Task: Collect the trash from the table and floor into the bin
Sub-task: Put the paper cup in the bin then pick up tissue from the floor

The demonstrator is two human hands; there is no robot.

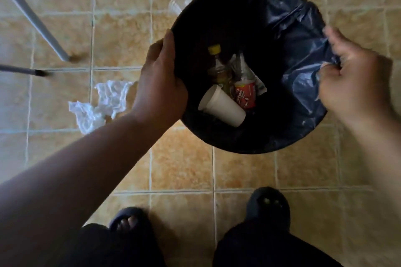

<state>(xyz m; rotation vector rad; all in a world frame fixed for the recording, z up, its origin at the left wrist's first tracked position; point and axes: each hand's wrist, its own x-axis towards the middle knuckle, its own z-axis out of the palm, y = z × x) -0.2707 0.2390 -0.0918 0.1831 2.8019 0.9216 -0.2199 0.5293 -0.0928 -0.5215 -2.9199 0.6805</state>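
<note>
Both hands on the bin, trash still on the floor

Clearly the person stands over the bin (249, 67), feet in dark slippers (268, 204) just short of it, and looks straight down into it. The left hand (159, 80) curls over the near-left rim, fingers wrapped inward and thumb outside, which by my reading steadies the bin so it does not slide on the tiles. The right hand (349, 78) is blurred, but its fingers are pressed together on a fold of the dark liner (303, 34) at the right edge. That side of the liner stands up loose and creased, so the pinch looks meant to pull the plastic out over the rim and keep the mouth open for more trash.

At the bottom lie a white cup (221, 105) on its side, a bottle (218, 65) with a yellow cap, a red wrapper (245, 95) touching the cup, and some silvery packaging I cannot identify.

On the floor, crumpled white paper (102, 104) rests just left of the left forearm, near two metal legs (34, 17), probably of the worktop. A clear plastic cup (179, 3) lies beyond the bin, touching or nearly touching its far-left rim. Both pieces remain to be picked up, so the task seems partly done; the worktop itself is out of view.
</note>
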